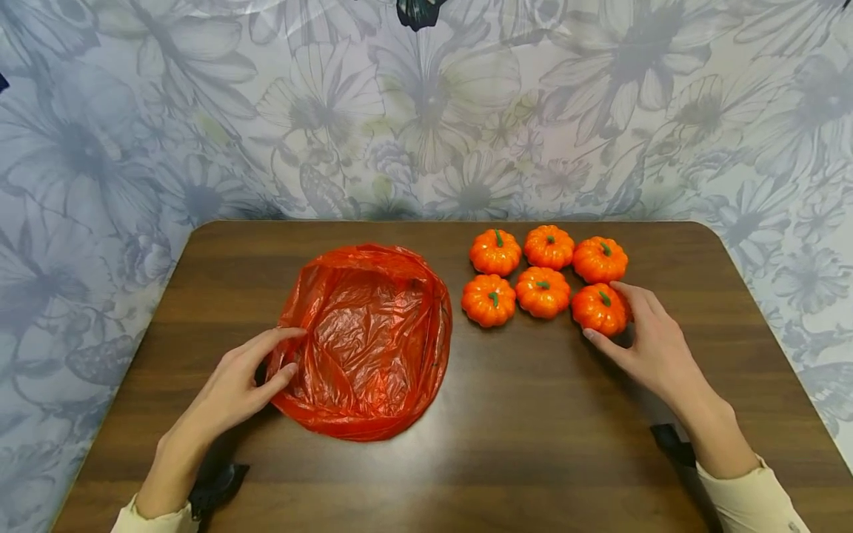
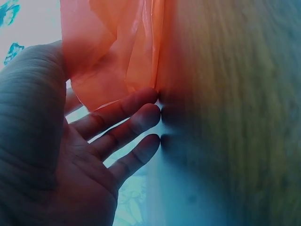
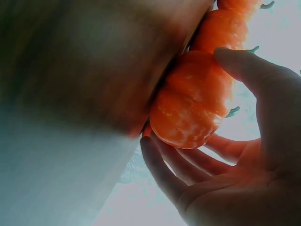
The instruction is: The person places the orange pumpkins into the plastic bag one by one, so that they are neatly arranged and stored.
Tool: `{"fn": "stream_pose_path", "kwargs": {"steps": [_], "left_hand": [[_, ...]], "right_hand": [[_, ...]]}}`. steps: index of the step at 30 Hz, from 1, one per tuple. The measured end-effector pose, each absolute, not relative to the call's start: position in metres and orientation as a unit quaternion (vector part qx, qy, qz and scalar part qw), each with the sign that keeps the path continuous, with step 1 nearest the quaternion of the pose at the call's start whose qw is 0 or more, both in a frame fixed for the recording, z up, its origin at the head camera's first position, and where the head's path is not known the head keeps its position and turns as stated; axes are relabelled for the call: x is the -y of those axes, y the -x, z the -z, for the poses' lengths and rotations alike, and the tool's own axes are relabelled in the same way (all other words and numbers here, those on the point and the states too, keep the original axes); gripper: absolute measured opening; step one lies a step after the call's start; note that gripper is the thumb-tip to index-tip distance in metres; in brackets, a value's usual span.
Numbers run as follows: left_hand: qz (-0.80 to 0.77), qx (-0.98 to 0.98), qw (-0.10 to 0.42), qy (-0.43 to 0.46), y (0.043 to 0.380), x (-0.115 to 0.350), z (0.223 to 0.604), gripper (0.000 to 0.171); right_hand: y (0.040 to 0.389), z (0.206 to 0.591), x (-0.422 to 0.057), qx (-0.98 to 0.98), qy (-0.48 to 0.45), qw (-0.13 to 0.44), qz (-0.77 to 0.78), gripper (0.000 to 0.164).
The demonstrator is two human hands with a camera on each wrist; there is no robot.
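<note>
A red plastic bag (image 1: pixel 373 333) lies on the table with its round mouth spread open upward. My left hand (image 1: pixel 236 385) holds its left side, thumb and index finger on the film. In the left wrist view the bag's edge (image 2: pixel 113 52) runs between the thumb and the other fingers (image 2: pixel 124 110), whose tips are at the tabletop. My right hand (image 1: pixel 656 344) grips the front right small orange pumpkin (image 1: pixel 600 309), thumb on its near side and fingers round its far right side. The same pumpkin (image 3: pixel 188 103) sits between thumb and fingers in the right wrist view.
Several more glossy pumpkins with green stems, such as the back left one (image 1: pixel 495 252) and the front middle one (image 1: pixel 543 292), stand in two close rows right of the bag. The brown wooden table (image 1: pixel 493 444) ends at a floral wall covering (image 1: pixel 426 126).
</note>
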State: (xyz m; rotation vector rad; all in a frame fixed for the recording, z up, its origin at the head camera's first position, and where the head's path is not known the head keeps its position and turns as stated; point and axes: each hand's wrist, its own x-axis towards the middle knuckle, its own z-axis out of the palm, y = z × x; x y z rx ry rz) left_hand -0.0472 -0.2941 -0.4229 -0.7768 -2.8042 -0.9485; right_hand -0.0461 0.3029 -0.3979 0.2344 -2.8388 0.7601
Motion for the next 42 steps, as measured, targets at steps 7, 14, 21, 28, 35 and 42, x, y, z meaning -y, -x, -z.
{"fn": "stream_pose_path", "kwargs": {"steps": [7, 14, 21, 28, 35, 42], "left_hand": [[0.308, 0.915, 0.046, 0.255, 0.045, 0.296, 0.424, 0.057], [0.307, 0.916, 0.048, 0.252, 0.045, 0.295, 0.426, 0.057], [0.308, 0.917, 0.046, 0.25, 0.046, 0.294, 0.425, 0.056], [0.304, 0.919, 0.047, 0.246, 0.046, 0.295, 0.426, 0.056], [0.302, 0.922, 0.047, 0.238, 0.044, 0.296, 0.427, 0.057], [0.309, 0.92, 0.045, 0.236, 0.045, 0.295, 0.427, 0.058]], "right_hand": [[0.049, 0.398, -0.305, 0.957, -0.08, 0.113, -0.254, 0.081], [0.049, 0.396, -0.306, 0.959, -0.068, 0.137, -0.24, 0.082], [0.05, 0.393, -0.306, 0.949, -0.069, 0.173, -0.255, 0.084], [0.053, 0.384, -0.301, 0.941, -0.069, 0.192, -0.27, 0.085], [0.06, 0.376, -0.29, 0.938, -0.082, 0.197, -0.272, 0.083], [0.065, 0.367, -0.276, 0.936, -0.091, 0.195, -0.28, 0.083]]}}
